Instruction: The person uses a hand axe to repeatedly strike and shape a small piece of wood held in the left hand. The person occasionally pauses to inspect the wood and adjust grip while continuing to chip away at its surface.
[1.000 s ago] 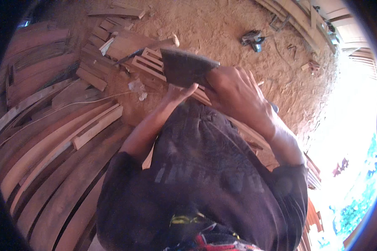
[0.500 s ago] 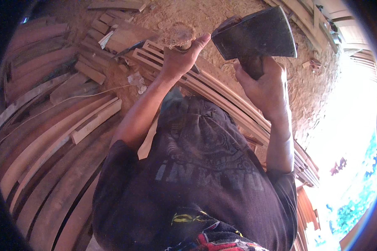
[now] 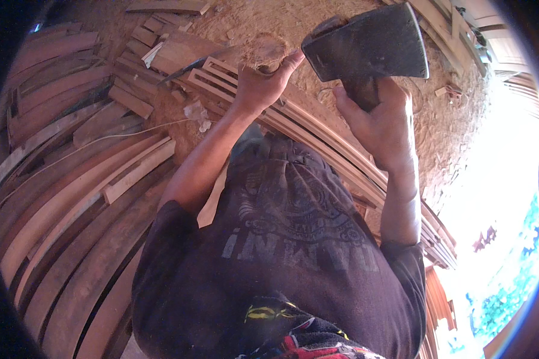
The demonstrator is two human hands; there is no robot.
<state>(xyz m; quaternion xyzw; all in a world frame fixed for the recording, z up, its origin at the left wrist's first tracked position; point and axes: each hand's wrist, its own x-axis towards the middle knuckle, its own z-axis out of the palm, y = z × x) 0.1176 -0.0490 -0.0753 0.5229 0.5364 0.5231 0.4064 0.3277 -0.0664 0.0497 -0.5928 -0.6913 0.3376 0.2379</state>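
High in the view, my right hand [image 3: 382, 122] is wrapped round the short handle of a hatchet [image 3: 368, 45], just under its head. The dark, broad metal head is raised, with its pale cutting edge facing right. Across from it, my left hand [image 3: 262, 90] grips an upright brown piece with a round, frayed top [image 3: 266, 51], its thumb stretched out toward the hatchet. The frayed top blends with the sawdust-coloured ground, and the lower part of this piece is hidden by my hand. A gap separates the hatchet head from the frayed top.
Long wooden strips [image 3: 323, 134] run diagonally beneath my arms. Stacked boards [image 3: 102, 221] fill the left side, with short wood offcuts [image 3: 130, 102] beyond them. Brown ground [image 3: 455, 131] littered with shavings lies to the right, beside a brightly lit opening.
Both hands have shifted slightly: the left a little to the right, the hatchet slightly up and right. The frayed top has moved slightly right and looks more blurred. Both grips stay the same.
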